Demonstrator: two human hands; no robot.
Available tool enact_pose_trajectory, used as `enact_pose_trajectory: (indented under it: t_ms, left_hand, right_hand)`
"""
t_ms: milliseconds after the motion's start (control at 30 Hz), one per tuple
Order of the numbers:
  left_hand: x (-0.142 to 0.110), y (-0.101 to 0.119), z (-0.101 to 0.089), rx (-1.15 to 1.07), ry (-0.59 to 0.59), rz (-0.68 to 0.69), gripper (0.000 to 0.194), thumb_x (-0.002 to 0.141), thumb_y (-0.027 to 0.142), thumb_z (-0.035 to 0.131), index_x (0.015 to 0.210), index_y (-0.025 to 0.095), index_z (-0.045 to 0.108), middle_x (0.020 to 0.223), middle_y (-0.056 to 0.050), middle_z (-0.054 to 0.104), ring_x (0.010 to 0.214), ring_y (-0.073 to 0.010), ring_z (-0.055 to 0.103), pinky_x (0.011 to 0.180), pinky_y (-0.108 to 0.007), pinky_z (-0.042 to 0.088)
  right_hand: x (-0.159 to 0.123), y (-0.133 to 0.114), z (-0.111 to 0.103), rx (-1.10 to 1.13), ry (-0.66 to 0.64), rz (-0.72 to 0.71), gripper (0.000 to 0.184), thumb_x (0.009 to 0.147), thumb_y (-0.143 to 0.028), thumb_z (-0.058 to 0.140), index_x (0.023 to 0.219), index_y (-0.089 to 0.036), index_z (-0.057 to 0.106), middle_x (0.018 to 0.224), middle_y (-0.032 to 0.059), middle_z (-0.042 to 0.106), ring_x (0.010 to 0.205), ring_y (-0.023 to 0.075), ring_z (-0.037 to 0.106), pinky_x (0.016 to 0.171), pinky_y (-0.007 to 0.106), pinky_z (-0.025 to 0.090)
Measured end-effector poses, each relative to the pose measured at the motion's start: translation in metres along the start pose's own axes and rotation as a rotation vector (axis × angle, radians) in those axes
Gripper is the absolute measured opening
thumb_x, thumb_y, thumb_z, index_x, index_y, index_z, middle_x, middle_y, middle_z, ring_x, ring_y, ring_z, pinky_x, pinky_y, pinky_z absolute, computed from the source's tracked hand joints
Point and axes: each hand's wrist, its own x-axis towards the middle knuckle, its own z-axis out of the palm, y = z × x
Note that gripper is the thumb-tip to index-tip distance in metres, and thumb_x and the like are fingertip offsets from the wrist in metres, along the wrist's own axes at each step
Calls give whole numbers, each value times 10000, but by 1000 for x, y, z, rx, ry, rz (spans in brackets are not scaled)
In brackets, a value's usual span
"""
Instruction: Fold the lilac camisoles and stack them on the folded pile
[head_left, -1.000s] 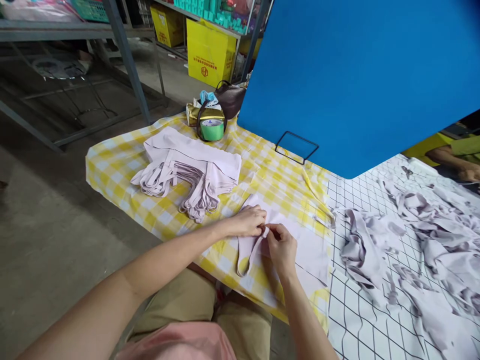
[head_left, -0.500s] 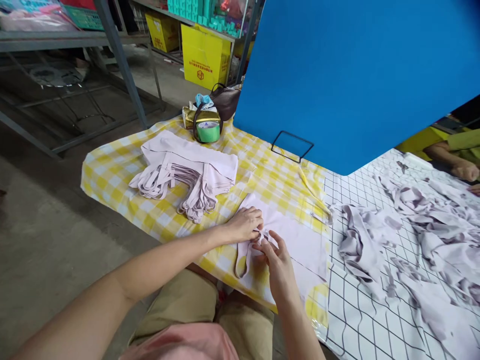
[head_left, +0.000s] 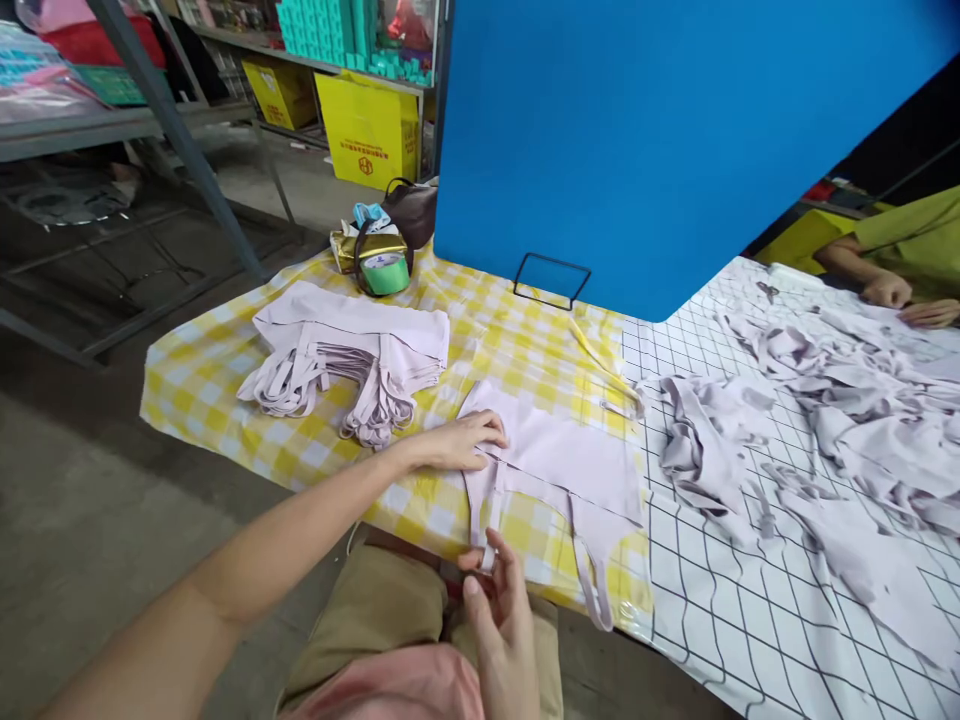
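A pale lilac top [head_left: 566,440] lies flat on the checked tablecloth [head_left: 517,345], straps towards the near edge; one strap [head_left: 497,495] is drawn out straight; the other strap [head_left: 602,590] makes a long loop.

The left hand [head_left: 463,443] partly hides the lilac cloth [head_left: 574,450]; the blue panel [head_left: 630,150] is cropped above.

Place: apparently a garment workshop
Batch work: stacked matching lilac garments [head_left: 352,315], centre-left; loose cloth pieces [head_left: 862,400], right
Storage: metal rack [head_left: 176,130] and printed yellow carton [head_left: 367,130], upper left
Co-worker: a person [head_left: 915,235], far right
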Motion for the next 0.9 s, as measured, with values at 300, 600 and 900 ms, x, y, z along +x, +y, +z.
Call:
enact_pose_trajectory:
  t_ms: [300, 600, 900]
  left_hand:
    - [4, -2, -3, -46, -19, -7, 326, 741, 95, 477, 1044, 154, 580, 1165, -63, 497, 1106, -153, 473, 966, -240, 346]
    - [9, -4, -1, 111, 285, -188, 354, 767, 122, 434, 1080, 188, 586, 1135, -35, 583, 1026, -163, 553, 900, -274, 421]
    - [30, 1, 21, 445, 87, -130, 536, 888, 425, 420, 1372, 224, 308, 1482, -87, 200, 1371, -236, 123, 1101, -462, 129]
  right_hand:
    - [-24, 40, 2, -241, -18, -165, 444, 864, -294, 480, 1305, -296, 420, 1359, 50, 440, 1255, 242, 398, 976, 397, 409]
    - [-1, 9, -50, -716, -32, -569, 364, 842, -189, 470, 1180, -306, 534, 1218, 66, 547, 1116, 243, 516, 880, 399, 466]
    - [164, -18, -141, -1352, 130, -483, 475, 908, -372, 302, 1335, -199, 419, 1405, 100, 394, 1311, 268, 303, 997, 486, 331]
